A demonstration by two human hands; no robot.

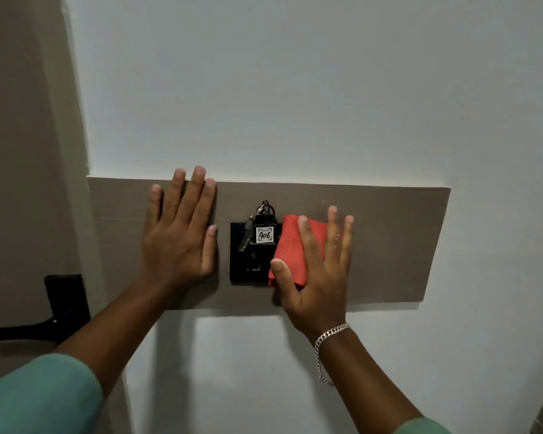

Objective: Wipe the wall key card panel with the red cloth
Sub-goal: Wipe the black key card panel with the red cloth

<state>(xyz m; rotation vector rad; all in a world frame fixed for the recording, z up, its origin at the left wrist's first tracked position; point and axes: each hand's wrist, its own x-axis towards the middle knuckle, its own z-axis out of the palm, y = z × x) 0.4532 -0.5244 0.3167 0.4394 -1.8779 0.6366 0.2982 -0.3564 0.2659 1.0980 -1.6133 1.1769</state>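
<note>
Pressing flat with fingers spread, the right hand (314,270) pins the folded red cloth (290,249) against the right half of the glossy black, square key card panel (248,264). A tag marked 406 (265,235) and a metal key (245,238) hang at the panel's 12 o'clock. At its 9 o'clock, the left hand (179,233) lies open and flat on the matte brown wood-grain board (389,245), holding nothing.

Keys (257,228) hang over the key card panel (248,267); board (389,245) rightward bare.
</note>
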